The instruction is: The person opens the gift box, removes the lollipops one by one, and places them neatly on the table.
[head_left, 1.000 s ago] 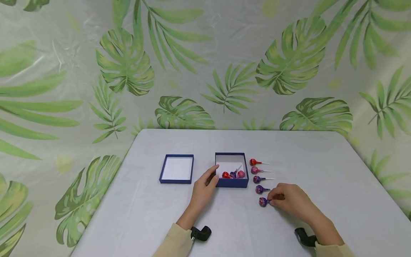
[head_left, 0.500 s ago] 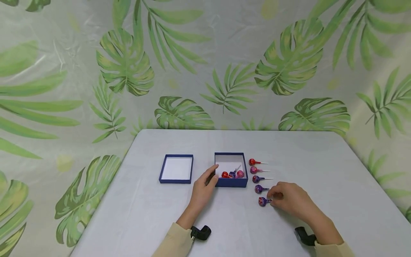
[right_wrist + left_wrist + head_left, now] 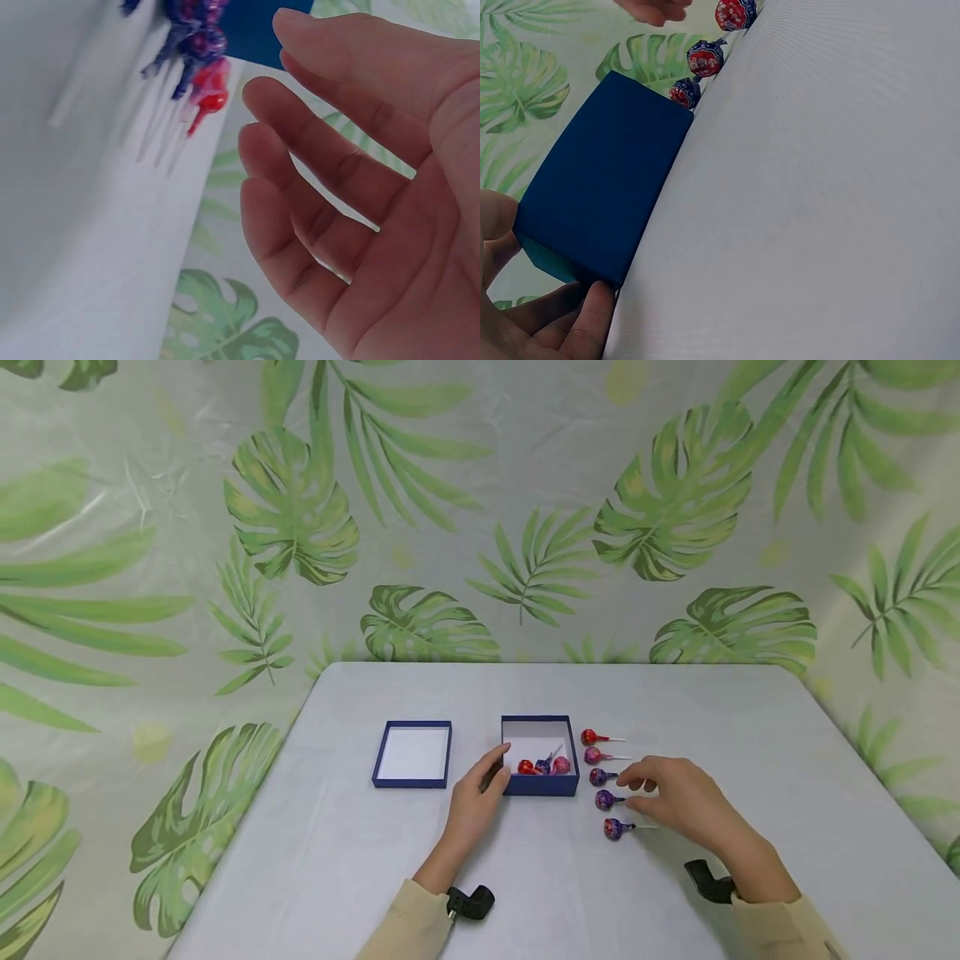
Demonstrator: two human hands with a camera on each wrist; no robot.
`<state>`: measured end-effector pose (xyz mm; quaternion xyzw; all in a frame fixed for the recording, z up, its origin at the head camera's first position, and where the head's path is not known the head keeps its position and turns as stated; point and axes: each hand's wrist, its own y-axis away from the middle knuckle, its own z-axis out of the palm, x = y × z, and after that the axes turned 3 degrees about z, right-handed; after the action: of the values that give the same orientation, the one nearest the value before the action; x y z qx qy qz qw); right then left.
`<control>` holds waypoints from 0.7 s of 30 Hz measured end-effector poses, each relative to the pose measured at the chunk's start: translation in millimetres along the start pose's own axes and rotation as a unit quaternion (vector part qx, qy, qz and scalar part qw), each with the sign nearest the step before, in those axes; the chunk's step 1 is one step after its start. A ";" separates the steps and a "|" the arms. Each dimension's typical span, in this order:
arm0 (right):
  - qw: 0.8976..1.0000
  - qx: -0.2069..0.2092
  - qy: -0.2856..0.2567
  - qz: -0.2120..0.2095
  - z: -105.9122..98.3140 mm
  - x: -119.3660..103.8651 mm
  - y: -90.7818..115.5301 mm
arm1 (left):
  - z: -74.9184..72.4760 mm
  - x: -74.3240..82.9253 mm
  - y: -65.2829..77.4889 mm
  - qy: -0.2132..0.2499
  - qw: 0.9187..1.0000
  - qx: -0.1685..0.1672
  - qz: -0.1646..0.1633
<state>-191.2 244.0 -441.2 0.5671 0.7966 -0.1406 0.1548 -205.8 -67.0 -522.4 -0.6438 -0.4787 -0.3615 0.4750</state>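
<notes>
While left hand (image 3: pixel 474 797) grips square navy cardboard box (image 3: pixel 540 787), right hand (image 3: pixel 675 797) has fingers parted, round purple-wrapped lollipops (image 3: pixel 604 799) just left.

Box (image 3: pixel 541 786) between lid (image 3: pixel 412 753) and lollipops (image 3: pixel 597 777)

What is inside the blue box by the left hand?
Inside the blue box are a red lollipop, a purple-blue lollipop and a pink lollipop. The near wall covers whatever lies low right behind it, so that cannot be seen.
</notes>
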 end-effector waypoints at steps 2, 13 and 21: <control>1.000 0.004 -0.001 -0.005 -2.1 -2.5 -3.2 | 0.5 -0.3 0.3 0.000 1.000 0.000 0.000; 0.999 0.027 -0.021 -0.041 -11.2 -26.2 -26.7 | 1.7 0.5 0.7 0.000 1.000 -0.004 -0.008; 0.994 0.038 -0.058 -0.080 -11.2 -45.2 -48.5 | 0.7 1.1 0.3 -0.003 1.000 -0.005 -0.013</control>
<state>-224.2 194.3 -410.2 0.4982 0.8230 -0.2155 0.1675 -205.1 -66.1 -521.6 -0.6409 -0.4869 -0.3677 0.4657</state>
